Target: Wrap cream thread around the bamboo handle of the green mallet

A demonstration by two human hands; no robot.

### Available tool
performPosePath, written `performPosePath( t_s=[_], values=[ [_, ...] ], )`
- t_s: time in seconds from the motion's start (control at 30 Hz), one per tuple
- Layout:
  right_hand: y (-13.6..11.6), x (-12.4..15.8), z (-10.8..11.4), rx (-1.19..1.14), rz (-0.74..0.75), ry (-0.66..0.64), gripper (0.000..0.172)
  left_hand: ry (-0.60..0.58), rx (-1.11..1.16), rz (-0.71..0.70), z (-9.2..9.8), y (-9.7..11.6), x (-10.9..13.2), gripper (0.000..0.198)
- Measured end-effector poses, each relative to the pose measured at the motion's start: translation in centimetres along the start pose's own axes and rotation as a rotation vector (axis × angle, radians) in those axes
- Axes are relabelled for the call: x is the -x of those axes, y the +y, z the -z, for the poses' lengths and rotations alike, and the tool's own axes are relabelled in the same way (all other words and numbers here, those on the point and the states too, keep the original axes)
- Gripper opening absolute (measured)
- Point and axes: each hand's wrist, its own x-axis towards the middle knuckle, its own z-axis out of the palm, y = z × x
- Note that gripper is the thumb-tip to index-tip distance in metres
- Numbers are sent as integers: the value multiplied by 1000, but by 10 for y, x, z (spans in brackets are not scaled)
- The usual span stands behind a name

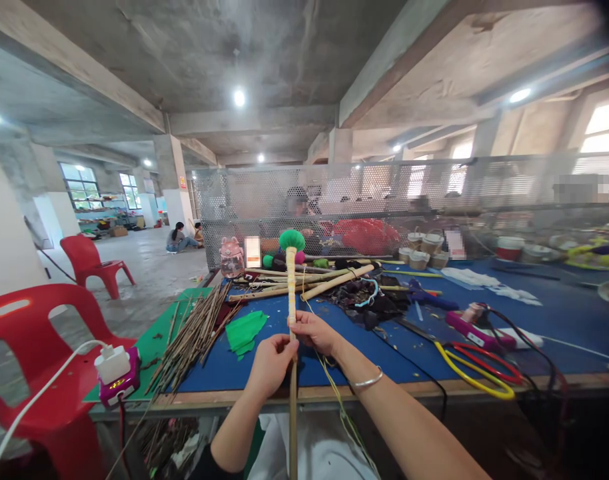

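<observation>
A long thin stick (293,413) stands nearly upright before me, topped by a round green head (291,240). Below the head its upper part is wrapped in pale yellowish binding (291,287). My left hand (272,367) is closed on the bare stick under the wrapping, thumb and fingers pinched round it. Just above it, my right hand (314,333) pinches the stick at the lower end of the wrapping; a bracelet is on that wrist. Pale yellow strands (342,407) hang from beside my right hand down over my lap.
Thin twigs (194,340) lie heaped at left, beside a green cloth piece (246,332). Thicker sticks (339,281) and black plastic (369,297) lie behind. Yellow-handled scissors (472,377) and a power strip (477,333) are at right. A mesh screen (264,193) borders the table; red chairs (34,333) stand left.
</observation>
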Motion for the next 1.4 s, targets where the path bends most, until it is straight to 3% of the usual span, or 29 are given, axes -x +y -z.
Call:
performPosePath(
  t_s=[0.07,0.13,0.3,0.4,0.63,0.9,0.97,1.1,1.17,1.33,1.4],
  values=[
    [2,-1,0,22,14,12,36,94,-70,-33,-2,-2,-1,33],
    [3,-1,0,35,23,10,37,112,-64,-1,-2,-4,-2,32],
    [1,2,0,15,2,-65,36,-81,184,111,5,-4,-3,39],
    [1,2,2,16,-15,-99,37,-156,209,122,7,0,0,39],
    [4,-2,6,92,30,-15,32,5,68,16,2,-2,-2,34],
    [-5,2,1,8,-9,-61,33,-190,283,144,10,4,0,38],
    [-3,1,2,22,3,-34,32,-154,251,109,7,3,1,38],
    [2,-1,8,61,46,6,31,81,84,-44,-1,-2,-1,35],
    [3,-1,9,71,64,16,31,115,60,-36,-1,-4,-1,33],
    [0,1,6,38,19,-27,33,-44,227,89,5,-1,-1,35],
    [1,0,5,37,3,-16,32,-55,248,105,5,-1,0,34]
  ],
)
